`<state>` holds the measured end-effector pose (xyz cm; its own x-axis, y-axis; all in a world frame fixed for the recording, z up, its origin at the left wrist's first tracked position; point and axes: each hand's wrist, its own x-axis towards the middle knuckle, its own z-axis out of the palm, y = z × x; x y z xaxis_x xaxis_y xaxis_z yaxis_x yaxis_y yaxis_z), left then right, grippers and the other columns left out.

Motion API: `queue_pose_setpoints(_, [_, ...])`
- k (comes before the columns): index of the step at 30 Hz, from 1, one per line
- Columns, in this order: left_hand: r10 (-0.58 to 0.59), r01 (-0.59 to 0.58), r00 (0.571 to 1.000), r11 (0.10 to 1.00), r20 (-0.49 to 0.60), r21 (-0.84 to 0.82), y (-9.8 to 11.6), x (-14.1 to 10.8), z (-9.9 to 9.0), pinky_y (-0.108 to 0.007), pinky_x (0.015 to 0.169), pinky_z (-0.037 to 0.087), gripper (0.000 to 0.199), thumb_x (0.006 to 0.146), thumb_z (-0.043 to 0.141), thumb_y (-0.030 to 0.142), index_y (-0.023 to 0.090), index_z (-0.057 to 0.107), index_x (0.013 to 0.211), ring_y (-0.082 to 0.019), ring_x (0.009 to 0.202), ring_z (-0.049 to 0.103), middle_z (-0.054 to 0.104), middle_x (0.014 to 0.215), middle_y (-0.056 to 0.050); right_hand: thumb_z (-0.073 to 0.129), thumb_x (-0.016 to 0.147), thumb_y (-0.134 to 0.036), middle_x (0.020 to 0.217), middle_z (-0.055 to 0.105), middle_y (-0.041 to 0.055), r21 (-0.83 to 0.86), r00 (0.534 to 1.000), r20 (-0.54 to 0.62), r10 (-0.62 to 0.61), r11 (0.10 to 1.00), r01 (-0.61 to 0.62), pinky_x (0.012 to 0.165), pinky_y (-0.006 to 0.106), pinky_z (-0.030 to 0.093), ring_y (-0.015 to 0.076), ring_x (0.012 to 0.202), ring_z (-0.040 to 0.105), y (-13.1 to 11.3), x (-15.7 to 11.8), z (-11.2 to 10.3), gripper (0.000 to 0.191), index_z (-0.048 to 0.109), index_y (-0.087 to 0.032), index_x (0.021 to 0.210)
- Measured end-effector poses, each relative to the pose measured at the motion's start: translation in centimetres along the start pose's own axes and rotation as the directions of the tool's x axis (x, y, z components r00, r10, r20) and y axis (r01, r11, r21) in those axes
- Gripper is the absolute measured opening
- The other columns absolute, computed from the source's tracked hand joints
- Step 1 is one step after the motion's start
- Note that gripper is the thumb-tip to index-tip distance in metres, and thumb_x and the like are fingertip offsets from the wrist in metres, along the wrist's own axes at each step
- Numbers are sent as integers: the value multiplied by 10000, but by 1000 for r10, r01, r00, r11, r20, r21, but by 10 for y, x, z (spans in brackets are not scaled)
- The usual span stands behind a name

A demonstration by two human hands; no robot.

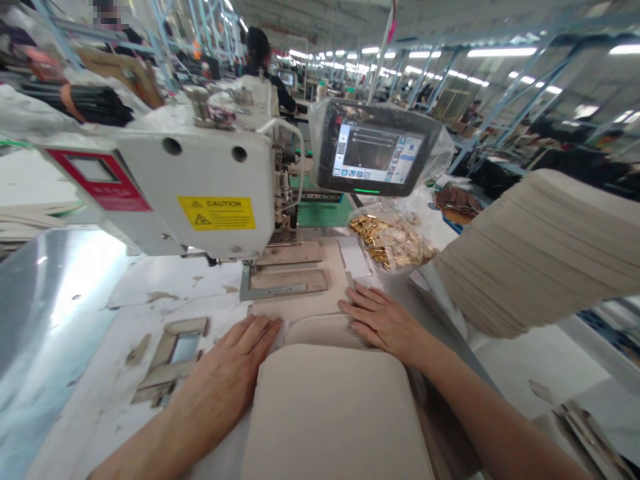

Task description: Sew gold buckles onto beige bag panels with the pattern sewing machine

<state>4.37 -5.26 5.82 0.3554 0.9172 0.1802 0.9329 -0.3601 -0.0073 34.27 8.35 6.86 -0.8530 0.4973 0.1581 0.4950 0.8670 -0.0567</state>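
Note:
A flat beige panel point(300, 306) lies under the metal clamp frame point(280, 291) of a white sewing machine point(200, 173). My left hand point(243, 360) rests at the panel's near left corner, its fingers stretched forward and lying close together. On the panel's right edge lies my right hand point(387, 325), with its fingers spread flat. Neither hand is wrapped round anything. Between my forearms, nearest to me, is a stack of beige pieces with rounded corners point(333, 407). Its top piece covers part of what lies beneath.
A control screen point(373, 150) stands behind the panel. Gold-coloured metal parts in a clear bag point(393, 243) lie to its right. A tall leaning pile of beige pieces point(540, 253) is at the right. Left are a metal-framed template point(173, 360) and scraps. A person point(259, 50) sits farther back.

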Motion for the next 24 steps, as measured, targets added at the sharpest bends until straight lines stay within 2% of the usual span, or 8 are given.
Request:
queue_pose_setpoints(4, [-17,15,999,999,31,37,4,-3,0,-403,1056,442,540,837,455,122,109,511,1374,-266,1233,527,581,1363,-119,492,993,-331,1446,522,109,-10,1000,-20,-23,1000,23,1115,472,394,275,1360,455,2,1,1,382,610,-200,1332])
queue_pose_setpoints(8, [-26,27,998,999,52,-23,0,-2,-1,-405,1079,405,537,849,458,128,128,508,1384,-262,1235,517,576,1362,-113,494,992,-323,1451,519,94,-36,1000,-14,-19,999,19,1108,466,401,274,1356,459,3,1,2,381,603,-210,1339])
queue_pose_setpoints(15, [-76,93,989,987,129,-128,-2,12,-9,-433,1029,400,627,834,454,105,305,459,1429,-249,1187,509,587,1282,-59,516,984,-338,1447,525,89,-49,1000,9,16,999,-16,1110,460,388,264,1357,458,0,1,1,386,593,-233,1347])
queue_pose_setpoints(18, [-86,110,984,982,155,-154,-2,18,-12,-446,1011,390,630,829,481,130,334,459,1425,-254,1148,512,593,1212,-61,509,987,-342,1463,507,93,-34,1000,22,22,999,-22,1121,447,373,256,1370,441,-1,1,-2,393,579,-254,1364])
queue_pose_setpoints(24, [-70,88,993,979,99,-182,-4,17,-5,-434,972,381,585,852,525,222,330,459,1423,-256,1103,515,582,1183,-72,491,995,-315,1477,483,125,36,999,50,-9,999,8,1146,458,336,265,1425,354,-2,1,-7,380,592,-256,1356])
